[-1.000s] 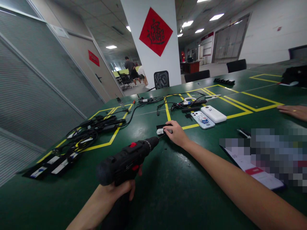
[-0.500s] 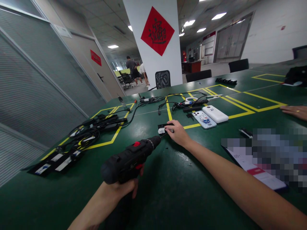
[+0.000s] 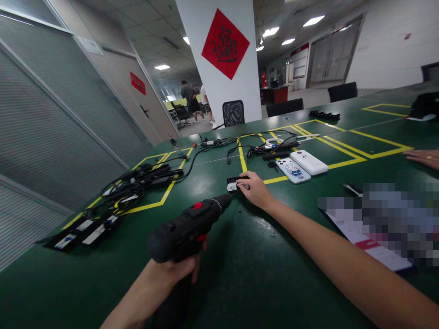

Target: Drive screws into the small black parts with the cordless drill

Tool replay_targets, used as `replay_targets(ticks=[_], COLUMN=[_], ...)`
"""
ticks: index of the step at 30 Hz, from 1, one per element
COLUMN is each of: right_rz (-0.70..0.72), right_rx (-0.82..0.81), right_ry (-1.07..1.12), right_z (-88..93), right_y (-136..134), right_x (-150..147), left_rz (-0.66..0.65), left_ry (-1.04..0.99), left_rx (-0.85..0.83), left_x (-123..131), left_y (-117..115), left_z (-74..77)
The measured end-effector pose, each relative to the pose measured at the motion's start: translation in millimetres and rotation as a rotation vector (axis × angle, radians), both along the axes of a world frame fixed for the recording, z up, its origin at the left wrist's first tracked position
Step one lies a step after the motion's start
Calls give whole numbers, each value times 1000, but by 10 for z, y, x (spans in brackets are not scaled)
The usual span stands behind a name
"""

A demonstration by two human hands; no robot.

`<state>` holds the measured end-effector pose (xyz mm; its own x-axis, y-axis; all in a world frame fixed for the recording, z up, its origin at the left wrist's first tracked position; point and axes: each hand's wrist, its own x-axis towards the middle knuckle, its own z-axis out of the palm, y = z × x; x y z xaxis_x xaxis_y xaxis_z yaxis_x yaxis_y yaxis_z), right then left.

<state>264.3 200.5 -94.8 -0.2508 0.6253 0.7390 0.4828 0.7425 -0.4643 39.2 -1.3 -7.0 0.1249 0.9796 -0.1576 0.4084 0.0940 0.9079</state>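
My left hand (image 3: 178,269) is wrapped round the grip of a black cordless drill (image 3: 188,228) with red buttons. Its chuck points away from me toward a small black part with a white label (image 3: 233,183) lying on the green table (image 3: 240,274). My right hand (image 3: 255,188) reaches across and presses its fingers down on that part, holding it against the table. The drill's tip sits just short of the part.
Two phones (image 3: 302,165) lie beyond my right hand inside yellow floor-tape boxes. Tangled black cables and adapters (image 3: 137,183) spread at the left. Another person's hand (image 3: 423,158) rests at the right edge. A white pillar with a red sign (image 3: 224,43) stands behind the table.
The drill and my left hand have shifted slightly right and forward toward the small part. My right hand stays on the part.
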Motion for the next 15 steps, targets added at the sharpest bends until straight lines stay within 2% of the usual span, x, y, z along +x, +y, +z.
replay_targets(ticks=[3, 9, 15], right_rz=[-1, -1, 5], right_rx=[0, -3, -8], right_ry=[6, 2, 8], right_z=[-6, 0, 10], right_y=[6, -2, -8], right_x=[-7, 4, 4], left_rz=[-31, -31, -17], left_ry=[-53, -23, -6], left_rx=[-20, -16, -19], left_x=[5, -40, 6], left_y=[2, 16, -12], left_z=[20, -22, 36])
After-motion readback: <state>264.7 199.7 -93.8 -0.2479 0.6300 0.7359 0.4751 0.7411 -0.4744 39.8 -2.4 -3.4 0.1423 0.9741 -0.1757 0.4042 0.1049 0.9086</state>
